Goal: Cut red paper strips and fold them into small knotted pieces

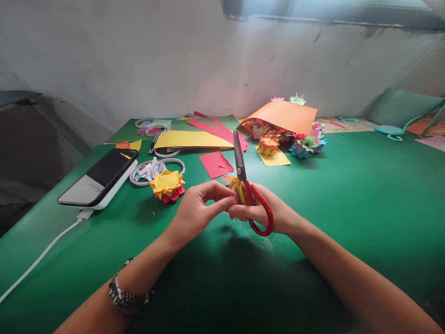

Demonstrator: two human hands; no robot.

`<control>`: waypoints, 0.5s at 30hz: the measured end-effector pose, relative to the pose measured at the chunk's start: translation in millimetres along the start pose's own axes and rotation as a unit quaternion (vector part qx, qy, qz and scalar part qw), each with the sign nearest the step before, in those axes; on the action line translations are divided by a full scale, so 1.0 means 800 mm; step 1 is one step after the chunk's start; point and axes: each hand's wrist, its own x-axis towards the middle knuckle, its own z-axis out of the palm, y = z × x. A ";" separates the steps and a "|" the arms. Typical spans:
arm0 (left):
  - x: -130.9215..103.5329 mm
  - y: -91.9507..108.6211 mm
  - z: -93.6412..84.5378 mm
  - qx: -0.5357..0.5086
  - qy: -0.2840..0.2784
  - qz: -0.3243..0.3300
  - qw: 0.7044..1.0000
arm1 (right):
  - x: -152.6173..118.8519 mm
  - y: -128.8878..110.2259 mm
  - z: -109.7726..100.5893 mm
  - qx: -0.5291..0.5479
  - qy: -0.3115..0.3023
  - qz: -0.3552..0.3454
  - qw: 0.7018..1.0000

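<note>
Red-handled scissors point away from me, blades together, with their handles in my right hand. A small yellow paper piece shows between my hands, beside the scissor handles. My left hand has its thumb and index fingertips pinched together at my right fingertips; what they hold, if anything, is hidden. Just left of my left hand sits a yellow and red folded paper flower. A red paper square lies beyond my hands.
A phone on a white power bank with a cable lies left. Tape rings hold paper scraps. Yellow paper, an orange sheet and several paper flowers lie at the back of the green table.
</note>
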 end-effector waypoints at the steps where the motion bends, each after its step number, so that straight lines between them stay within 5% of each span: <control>1: 0.000 0.001 0.000 -0.010 -0.002 -0.011 1.000 | 0.000 0.000 0.000 -0.007 0.000 -0.001 1.000; 5: 0.002 0.007 0.000 -0.044 0.001 -0.048 0.998 | -0.001 -0.002 0.001 -0.036 0.014 0.000 0.999; 9: 0.005 0.012 -0.014 -0.047 0.091 -0.049 0.994 | -0.002 0.001 -0.007 -0.123 0.078 -0.025 0.989; 15: 0.003 0.010 -0.056 -0.024 0.209 -0.015 0.978 | -0.007 0.008 -0.033 -0.402 0.140 -0.102 0.899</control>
